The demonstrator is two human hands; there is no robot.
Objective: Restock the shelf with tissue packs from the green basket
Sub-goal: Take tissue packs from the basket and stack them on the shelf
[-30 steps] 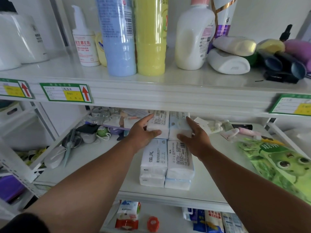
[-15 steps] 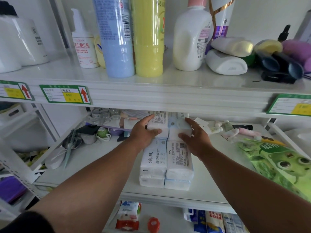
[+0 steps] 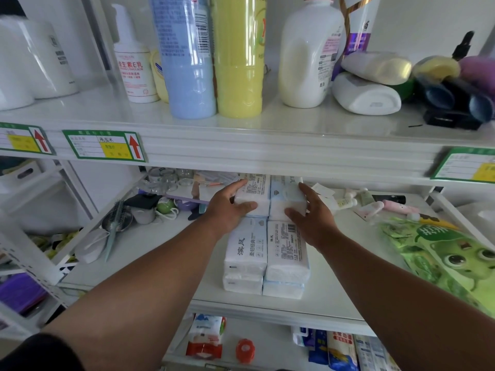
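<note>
Seen from the head camera, both bare forearms reach into the middle shelf of a white store rack. The left hand clasps the left rear tissue pack, fingers along its far side and thumb across its near face; the right hand clasps the right rear tissue pack the same way, so each grip is clamped on its own pack. The two packs sit side by side, touching, just behind the front stack of tissue packs, one of which reads "美初经典". On the upper shelf stand a blue bottle, a yellow bottle and a pump bottle marked "维生素E乳". A green price label with a red arrow hangs on the shelf edge.
</note>
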